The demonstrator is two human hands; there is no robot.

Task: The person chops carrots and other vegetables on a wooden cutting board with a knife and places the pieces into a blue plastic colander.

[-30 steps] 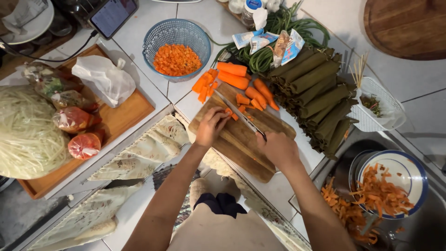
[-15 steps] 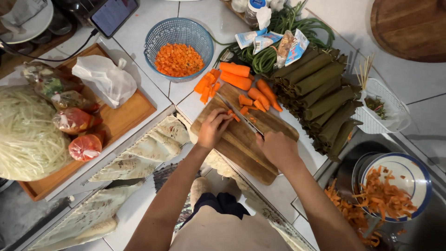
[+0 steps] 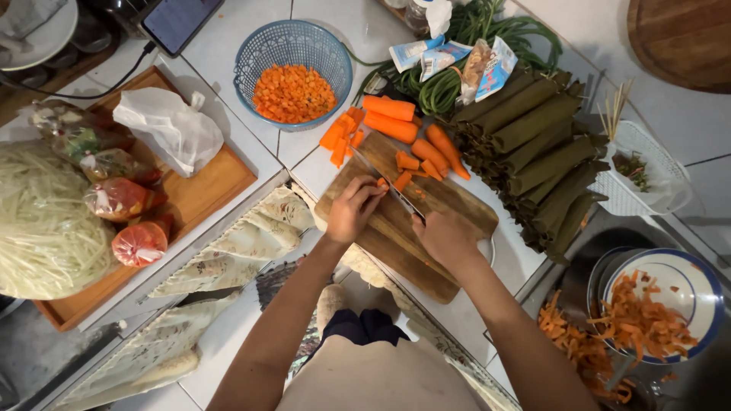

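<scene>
Just under the curled left hand (image 3: 352,209) lies a carrot piece (image 3: 383,183); right hand (image 3: 445,237) grips the knife (image 3: 381,181).

On the wooden cutting board (image 3: 449,199), the left hand (image 3: 352,209) pins a carrot piece (image 3: 382,183) with curled fingers while the right hand (image 3: 444,237) grips a knife (image 3: 384,183), its blade against that piece. Whole carrots (image 3: 390,122) lie just beyond the board. Further left, a blue basket (image 3: 259,47) holds diced carrot (image 3: 293,93).

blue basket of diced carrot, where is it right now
In the head view the blue basket sits at top centre on the white tiled counter, just beyond the whole carrots and cutting board.
</scene>
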